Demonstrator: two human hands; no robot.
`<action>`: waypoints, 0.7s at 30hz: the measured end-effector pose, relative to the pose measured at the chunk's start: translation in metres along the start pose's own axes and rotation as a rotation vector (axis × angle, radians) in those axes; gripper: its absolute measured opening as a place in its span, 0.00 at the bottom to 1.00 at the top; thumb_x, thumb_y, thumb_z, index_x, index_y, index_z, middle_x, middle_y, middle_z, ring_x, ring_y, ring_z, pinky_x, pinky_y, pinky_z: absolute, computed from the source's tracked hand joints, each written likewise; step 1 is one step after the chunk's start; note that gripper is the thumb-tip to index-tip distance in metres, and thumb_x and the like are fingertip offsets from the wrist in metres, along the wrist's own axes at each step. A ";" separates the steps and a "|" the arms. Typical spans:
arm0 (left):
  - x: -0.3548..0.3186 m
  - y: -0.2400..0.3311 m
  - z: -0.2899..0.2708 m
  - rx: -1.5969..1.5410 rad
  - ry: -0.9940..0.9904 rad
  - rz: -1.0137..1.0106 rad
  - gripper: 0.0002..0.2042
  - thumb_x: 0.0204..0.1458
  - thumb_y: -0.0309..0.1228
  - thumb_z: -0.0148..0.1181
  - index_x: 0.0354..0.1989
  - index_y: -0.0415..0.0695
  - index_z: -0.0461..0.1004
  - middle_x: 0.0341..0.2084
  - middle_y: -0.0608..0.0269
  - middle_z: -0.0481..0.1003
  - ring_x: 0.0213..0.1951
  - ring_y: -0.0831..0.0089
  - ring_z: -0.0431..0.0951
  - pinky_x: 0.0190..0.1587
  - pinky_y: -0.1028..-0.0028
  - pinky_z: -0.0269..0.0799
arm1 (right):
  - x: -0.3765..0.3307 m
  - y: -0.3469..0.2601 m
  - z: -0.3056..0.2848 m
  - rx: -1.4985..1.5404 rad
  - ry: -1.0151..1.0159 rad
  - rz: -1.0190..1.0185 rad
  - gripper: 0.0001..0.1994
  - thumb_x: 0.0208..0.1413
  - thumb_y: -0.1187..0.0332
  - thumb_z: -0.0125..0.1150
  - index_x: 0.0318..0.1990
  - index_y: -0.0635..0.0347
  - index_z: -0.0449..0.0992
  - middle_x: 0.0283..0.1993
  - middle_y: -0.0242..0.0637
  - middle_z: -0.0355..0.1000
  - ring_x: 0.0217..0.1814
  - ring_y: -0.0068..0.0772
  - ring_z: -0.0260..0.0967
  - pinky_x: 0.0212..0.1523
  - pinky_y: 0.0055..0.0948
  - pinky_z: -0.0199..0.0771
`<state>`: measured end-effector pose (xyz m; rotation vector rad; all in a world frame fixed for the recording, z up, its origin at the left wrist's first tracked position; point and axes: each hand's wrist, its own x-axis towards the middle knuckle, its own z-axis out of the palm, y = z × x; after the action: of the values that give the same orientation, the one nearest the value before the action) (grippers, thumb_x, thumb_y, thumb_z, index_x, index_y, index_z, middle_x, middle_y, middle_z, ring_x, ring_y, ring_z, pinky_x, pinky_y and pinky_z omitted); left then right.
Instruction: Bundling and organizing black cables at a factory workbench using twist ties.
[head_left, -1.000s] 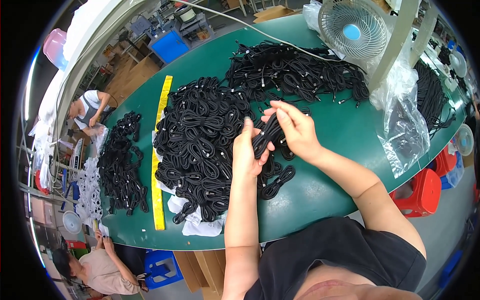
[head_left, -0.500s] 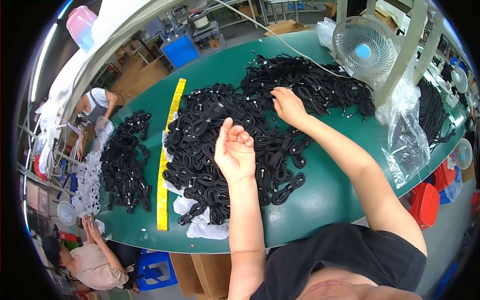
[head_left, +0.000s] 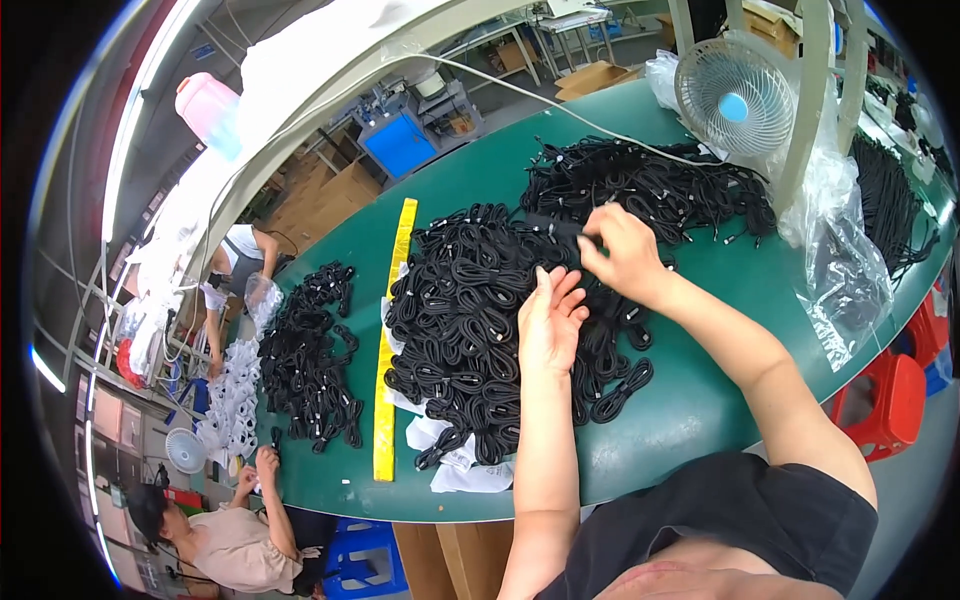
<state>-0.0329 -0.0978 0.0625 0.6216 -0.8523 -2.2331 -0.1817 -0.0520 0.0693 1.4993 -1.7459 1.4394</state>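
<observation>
Above the heaped cables [head_left: 455, 325], my right hand [head_left: 628, 258] pinches a blurred bundle [head_left: 555, 229] stretching left; my left hand [head_left: 550, 328], nearer, cups wide.

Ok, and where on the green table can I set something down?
Bare table lies between the forearms, and from the right one to the clear bag. A narrow bare gap separates the yellow bar from the left pile. Cables crowd around the left hand and right hand.

The worktop [head_left: 690, 425] is smooth and softly glossy; the cable coils [head_left: 465, 330] look matt and rough, with metallic glints. The yellow strip [head_left: 392, 350] shines, the clear bag [head_left: 848, 255] is crinkled glossy plastic, and the red stool [head_left: 903, 395] is smooth plastic.
</observation>
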 end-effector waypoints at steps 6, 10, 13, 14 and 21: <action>-0.003 0.006 0.007 -0.001 -0.352 0.306 0.19 0.57 0.37 0.48 0.51 0.36 0.62 0.39 0.55 0.72 0.32 0.74 0.72 0.31 0.77 0.67 | -0.015 -0.041 -0.053 0.092 -0.035 -0.377 0.10 0.41 0.66 0.61 0.31 0.61 0.72 0.37 0.37 0.69 0.37 0.38 0.66 0.36 0.32 0.62; -0.015 0.008 0.018 0.054 -0.486 0.344 0.20 0.56 0.34 0.48 0.54 0.35 0.60 0.41 0.54 0.71 0.41 0.70 0.72 0.43 0.73 0.70 | -0.018 -0.034 -0.063 0.340 -0.227 -0.103 0.08 0.46 0.69 0.59 0.34 0.61 0.72 0.35 0.37 0.70 0.36 0.38 0.67 0.38 0.31 0.63; -0.016 0.002 0.017 0.096 -0.484 0.349 0.21 0.55 0.34 0.50 0.54 0.34 0.60 0.40 0.54 0.71 0.41 0.70 0.72 0.45 0.72 0.69 | -0.021 -0.040 -0.069 0.326 -0.200 -0.072 0.07 0.44 0.73 0.60 0.33 0.62 0.72 0.28 0.36 0.69 0.29 0.37 0.67 0.32 0.30 0.66; -0.016 0.001 0.018 0.100 -0.468 0.357 0.22 0.53 0.32 0.54 0.53 0.35 0.60 0.39 0.55 0.71 0.40 0.71 0.72 0.46 0.73 0.68 | -0.021 -0.043 -0.070 0.276 -0.122 -0.084 0.07 0.43 0.75 0.61 0.31 0.62 0.72 0.25 0.36 0.68 0.26 0.36 0.67 0.29 0.29 0.67; -0.014 -0.001 0.014 0.235 -0.341 0.482 0.18 0.50 0.27 0.58 0.48 0.35 0.65 0.38 0.56 0.72 0.36 0.78 0.71 0.35 0.83 0.66 | -0.021 -0.046 -0.083 0.133 -0.176 -0.162 0.04 0.42 0.73 0.60 0.27 0.61 0.72 0.25 0.35 0.63 0.27 0.35 0.66 0.23 0.30 0.68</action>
<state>-0.0325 -0.0814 0.0736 0.1090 -1.2948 -1.8312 -0.1581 0.0360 0.1020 1.8419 -1.6083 1.4015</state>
